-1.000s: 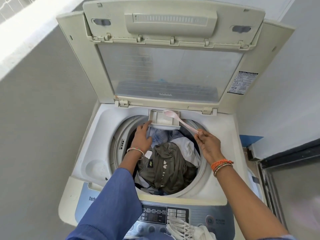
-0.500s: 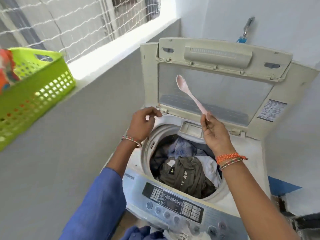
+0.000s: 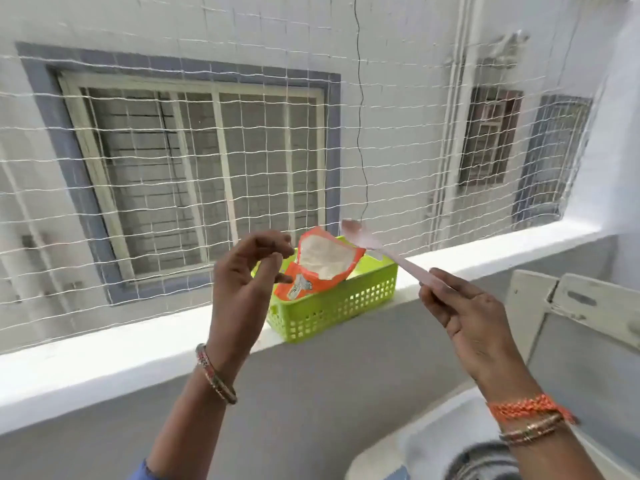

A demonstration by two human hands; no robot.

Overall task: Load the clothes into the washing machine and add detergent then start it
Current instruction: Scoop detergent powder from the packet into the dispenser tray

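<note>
Halfway-ish: right hand (image 3: 464, 313) pinches the pink spoon (image 3: 384, 252), left hand (image 3: 242, 282) loosely curled, empty; detergent pouch (image 3: 320, 263) open, starting left.

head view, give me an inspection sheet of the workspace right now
surface: white ledge along the top of a grey wall, bearing the green basket
job's things: open orange detergent pouch standing in the basket, white powder visible inside; pink spoon raised beside the pouch; washing machine at lower right, lid up
clutter: nothing seen
grippers: left hand loosely curled, holding nothing, in front of the pouch; right hand pinches the spoon handle
cables: thin dark wire hanging down the far wall
surroundings: white netting above the ledge; barred window on the building behind
</note>
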